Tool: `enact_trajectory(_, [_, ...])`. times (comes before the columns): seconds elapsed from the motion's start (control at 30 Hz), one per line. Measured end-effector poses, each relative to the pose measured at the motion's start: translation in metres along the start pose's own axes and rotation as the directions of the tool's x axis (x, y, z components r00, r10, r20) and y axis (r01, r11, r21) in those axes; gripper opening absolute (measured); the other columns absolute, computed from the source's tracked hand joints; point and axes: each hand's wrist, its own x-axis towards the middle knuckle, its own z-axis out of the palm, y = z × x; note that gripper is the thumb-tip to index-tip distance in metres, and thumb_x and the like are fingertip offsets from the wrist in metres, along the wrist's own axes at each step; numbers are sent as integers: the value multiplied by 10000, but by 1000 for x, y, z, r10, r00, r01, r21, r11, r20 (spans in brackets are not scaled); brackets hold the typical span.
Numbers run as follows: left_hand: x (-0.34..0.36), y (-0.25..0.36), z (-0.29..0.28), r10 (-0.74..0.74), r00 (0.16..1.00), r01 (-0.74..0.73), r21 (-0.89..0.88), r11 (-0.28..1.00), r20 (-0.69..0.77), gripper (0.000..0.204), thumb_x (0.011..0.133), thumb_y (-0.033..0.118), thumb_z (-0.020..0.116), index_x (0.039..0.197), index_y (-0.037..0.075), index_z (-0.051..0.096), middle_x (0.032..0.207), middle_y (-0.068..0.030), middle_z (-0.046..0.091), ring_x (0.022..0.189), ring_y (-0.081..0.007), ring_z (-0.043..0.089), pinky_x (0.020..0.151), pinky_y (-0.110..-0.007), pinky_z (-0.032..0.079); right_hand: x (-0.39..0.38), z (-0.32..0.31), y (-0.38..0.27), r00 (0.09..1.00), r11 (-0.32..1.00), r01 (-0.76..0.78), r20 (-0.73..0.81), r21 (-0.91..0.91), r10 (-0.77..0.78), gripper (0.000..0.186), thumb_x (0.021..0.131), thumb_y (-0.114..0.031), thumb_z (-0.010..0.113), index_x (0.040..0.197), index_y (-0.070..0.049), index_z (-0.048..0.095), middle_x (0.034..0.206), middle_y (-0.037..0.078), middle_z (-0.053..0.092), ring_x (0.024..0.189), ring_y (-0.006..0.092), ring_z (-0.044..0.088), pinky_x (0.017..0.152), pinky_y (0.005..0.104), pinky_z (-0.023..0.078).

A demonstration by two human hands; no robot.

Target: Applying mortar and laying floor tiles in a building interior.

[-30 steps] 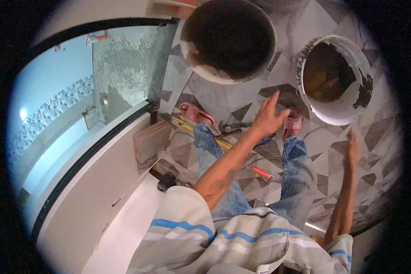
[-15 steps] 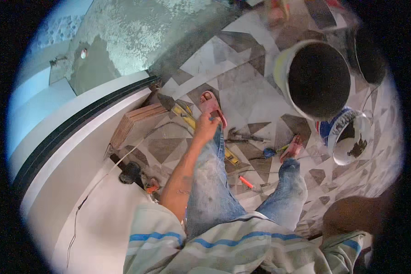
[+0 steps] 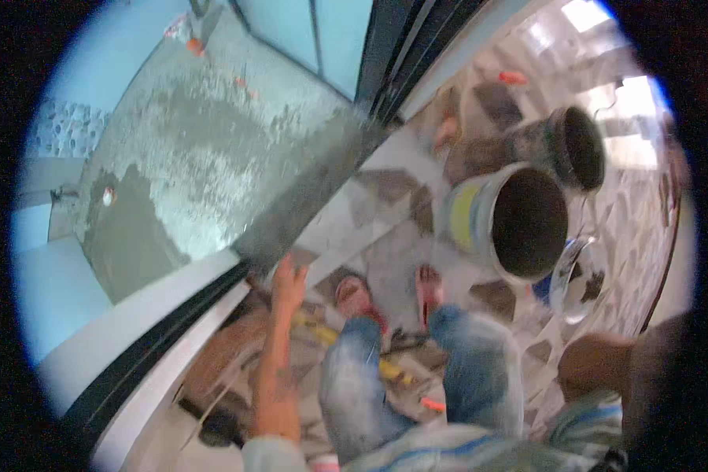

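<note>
reaching with the left hand (image 3: 289, 282), fingers spread, empty, toward the door track (image 3: 212, 295); right hand's hidden, can't tell. go slow.

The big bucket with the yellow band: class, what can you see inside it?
The big bucket lies tilted, mouth toward the camera. Inside shows only a dark hollow; any contents cannot be made out. A smaller dark bucket stands behind it.

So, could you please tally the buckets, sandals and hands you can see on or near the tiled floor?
Buckets: 3 (large white and yellow bucket, dark bucket, small white bucket)
Sandals: 2 (left sandal, right sandal)
Hands: 1 (left hand; the right is blurred)
Total: 6
</note>
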Motion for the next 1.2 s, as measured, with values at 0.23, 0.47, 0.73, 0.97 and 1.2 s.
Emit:
enact_trajectory(0.23, [41, 11, 26, -232, 928, 246, -11, 969, 292, 330, 816, 258, 633, 1034, 26, 549, 887, -191, 613, 827, -333, 611, 718, -411, 471, -26, 112, 16, 980, 922, 195, -113, 335, -167, 368, 893, -186, 549, 1227, -39, 500, 1106, 95, 568, 1050, 160, 525, 894, 299, 427])
enact_trajectory(0.47, [43, -57, 70, -174, 942, 230, -176, 957, 286, 374, 811, 365, 618, 739, 0, 656, 635, -148, 613, 611, -189, 596, 598, -341, 444, -44, 269, 63, 983, 666, -147, 34, 731, 180, 438, 863, -112, 580, 1272, -7, 463, 1222, 99, 533, 1123, 186, 492, 981, 299, 368])
enact_trajectory(0.73, [85, -48, 123, -118, 954, 224, -397, 890, 275, 213, 804, 162, 575, 754, -13, 685, 697, -94, 670, 676, -146, 636, 674, -258, 495, -94, 298, 138, 896, 612, -152, -152, 776, 417, 385, 868, -175, 607, 1216, -36, 518, 1012, 59, 572, 918, 142, 539, 825, 277, 451])
enact_trajectory(0.97, [146, 40, 77, -72, 971, 132, -259, 957, 226, 268, 855, 265, 590, 831, 11, 673, 752, -65, 664, 688, -138, 602, 642, -288, 472, -147, 298, 141, 865, 581, -311, -29, 752, 501, 345, 871, -151, 593, 1188, -26, 540, 942, 55, 575, 885, 137, 538, 831, 276, 437])
enact_trajectory(1.2, [122, -5, 136, -64, 970, 171, -469, 866, 236, 280, 857, 287, 600, 937, 22, 644, 805, -64, 654, 754, -131, 607, 718, -296, 481, -136, 289, 25, 991, 674, -131, 115, 727, 69, 326, 847, -263, 605, 1010, 18, 589, 870, 106, 595, 783, 183, 537, 743, 290, 440])
